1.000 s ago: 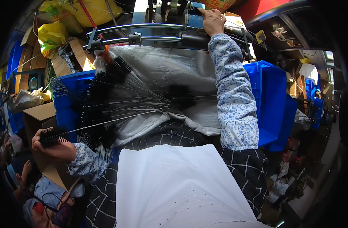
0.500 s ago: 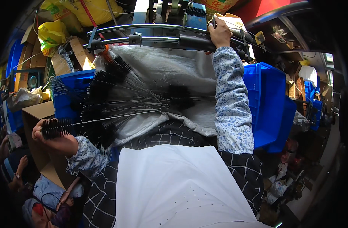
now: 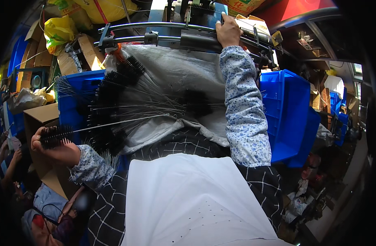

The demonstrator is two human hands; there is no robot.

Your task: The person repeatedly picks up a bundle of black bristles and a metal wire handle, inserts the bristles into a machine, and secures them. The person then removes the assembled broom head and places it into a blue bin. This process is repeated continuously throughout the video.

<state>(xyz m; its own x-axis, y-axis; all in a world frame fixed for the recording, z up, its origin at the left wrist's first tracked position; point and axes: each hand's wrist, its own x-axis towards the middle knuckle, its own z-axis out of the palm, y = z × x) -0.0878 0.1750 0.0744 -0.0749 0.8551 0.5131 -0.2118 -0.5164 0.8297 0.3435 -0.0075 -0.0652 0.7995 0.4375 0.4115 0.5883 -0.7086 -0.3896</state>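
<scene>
My left hand (image 3: 56, 149) is closed round the black bristle head of a twisted-wire brush (image 3: 55, 136), out at the left. The brush's wire stem (image 3: 122, 121) runs right to a small loop end over my lap. My right hand (image 3: 229, 32) is bent over the right end of a black sleeve (image 3: 200, 41) on the machine's metal rails. Its fingertips reach the blue plate (image 3: 218, 12) behind; whatever they grip is hidden. Another black brush (image 3: 202, 12) lies at the machine's top. A heap of similar brushes (image 3: 110, 92) lies on a pale sheet (image 3: 171, 65) before me.
Blue bins (image 3: 280, 110) stand to the right, with another blue bin (image 3: 75, 96) at left beside an open cardboard box (image 3: 42, 115). Yellow bags (image 3: 60, 33) and cardboard pile up at the far left. Another person (image 3: 52, 205) is at the lower left.
My right hand has moved left along the rails, and the black sleeve has slid left with it. The left hand still holds its brush, little changed in place.
</scene>
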